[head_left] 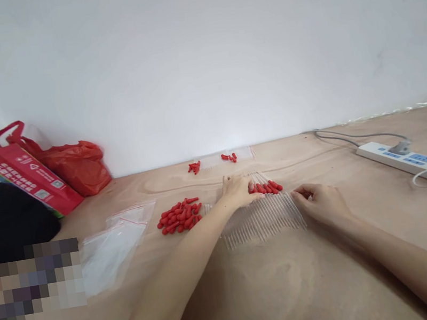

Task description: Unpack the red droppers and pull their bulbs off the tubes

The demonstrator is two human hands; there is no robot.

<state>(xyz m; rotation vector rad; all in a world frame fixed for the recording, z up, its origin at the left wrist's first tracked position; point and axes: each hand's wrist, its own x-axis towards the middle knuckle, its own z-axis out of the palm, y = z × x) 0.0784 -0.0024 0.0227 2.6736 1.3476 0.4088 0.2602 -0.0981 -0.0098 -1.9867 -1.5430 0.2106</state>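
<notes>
A row of thin clear glass dropper tubes [263, 219] lies side by side on the wooden table, with red rubber bulbs [271, 187] lined up across their far part. My left hand [238, 189] reaches over the row from the left, thumb and forefinger closed around a red bulb at its left end. Just off the right edge of the tubes is my right hand [319, 200], its fingertips pinched together; anything between them is too small to make out. Left of the tubes lies a loose pile of red bulbs [179, 215], partly beside my left forearm.
Clear zip bags [113, 246] lie at the left. Small bags [243, 153] with red bulbs on and beside them are by the wall. A white power strip [416, 160] with cables is at the right. Red bags [80, 167] and a black bag [6, 220] stand at the far left.
</notes>
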